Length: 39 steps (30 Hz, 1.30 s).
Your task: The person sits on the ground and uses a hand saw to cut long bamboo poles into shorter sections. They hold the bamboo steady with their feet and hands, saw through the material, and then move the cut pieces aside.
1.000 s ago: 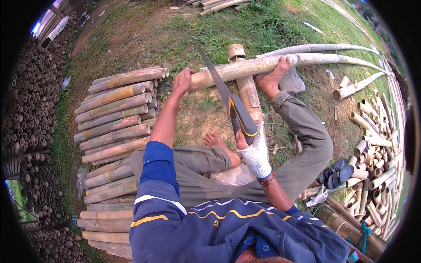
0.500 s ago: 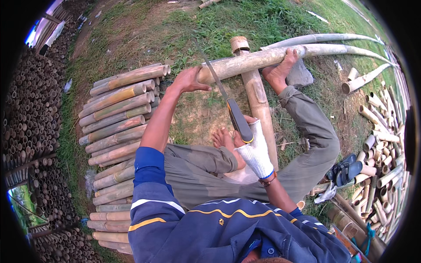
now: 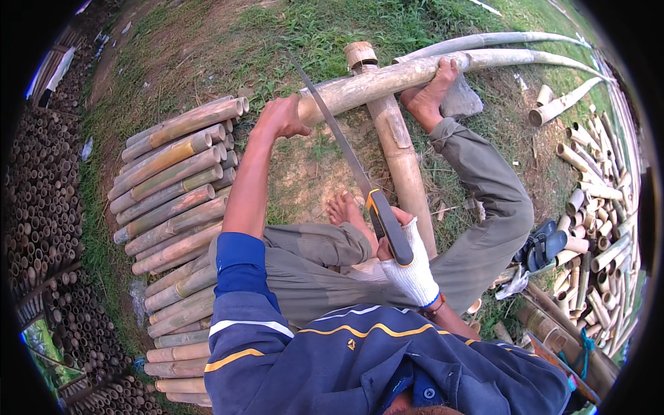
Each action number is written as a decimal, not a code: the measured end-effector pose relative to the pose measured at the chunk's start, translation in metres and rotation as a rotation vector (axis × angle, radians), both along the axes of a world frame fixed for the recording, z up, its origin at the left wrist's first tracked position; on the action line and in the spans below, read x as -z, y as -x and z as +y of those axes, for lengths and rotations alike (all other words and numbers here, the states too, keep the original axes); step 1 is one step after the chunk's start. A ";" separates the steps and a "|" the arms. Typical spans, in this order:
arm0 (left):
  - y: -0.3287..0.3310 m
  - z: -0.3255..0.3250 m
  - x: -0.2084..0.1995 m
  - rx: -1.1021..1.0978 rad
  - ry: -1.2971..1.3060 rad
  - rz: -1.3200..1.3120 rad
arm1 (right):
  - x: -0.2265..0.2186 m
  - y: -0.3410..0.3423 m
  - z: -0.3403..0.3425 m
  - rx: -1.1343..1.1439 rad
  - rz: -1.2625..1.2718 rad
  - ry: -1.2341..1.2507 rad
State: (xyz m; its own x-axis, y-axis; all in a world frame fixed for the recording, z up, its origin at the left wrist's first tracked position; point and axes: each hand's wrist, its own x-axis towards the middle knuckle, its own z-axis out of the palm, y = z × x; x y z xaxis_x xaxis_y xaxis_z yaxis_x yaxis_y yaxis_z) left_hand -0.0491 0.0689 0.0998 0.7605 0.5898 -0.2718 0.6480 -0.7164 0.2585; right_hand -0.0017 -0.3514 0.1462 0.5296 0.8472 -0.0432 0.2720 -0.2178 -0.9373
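A long bamboo pole lies across a thicker bamboo post, its near end toward the left. My bare left hand is closed round that end, thumb beneath. In a white knitted glove, my right hand grips the black and yellow handle of a hand saw. The long grey blade slants up and left, resting across the pole just right of my left hand. My bare right foot presses on the pole past the post. Whether the blade has bitten into the bamboo cannot be made out.
Cut bamboo lengths are stacked at my left. Beyond them stands a big rack of bamboo ends. Short offcuts heap at the right, near dark sandals. A grey stone sits by my foot.
My right hand has drawn the saw back toward my body, so more blade shows below the pole. My left hand still holds the pole's end. The whole view has shifted slightly.
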 end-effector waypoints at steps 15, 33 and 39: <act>0.000 0.007 -0.002 0.008 0.041 0.004 | 0.024 -0.002 -0.002 0.059 -0.032 0.000; -0.003 -0.004 -0.010 -0.048 0.002 0.000 | 0.017 -0.005 0.018 0.030 0.125 -0.110; -0.002 -0.004 -0.010 -0.082 0.040 0.026 | 0.012 0.008 -0.024 0.044 0.008 0.034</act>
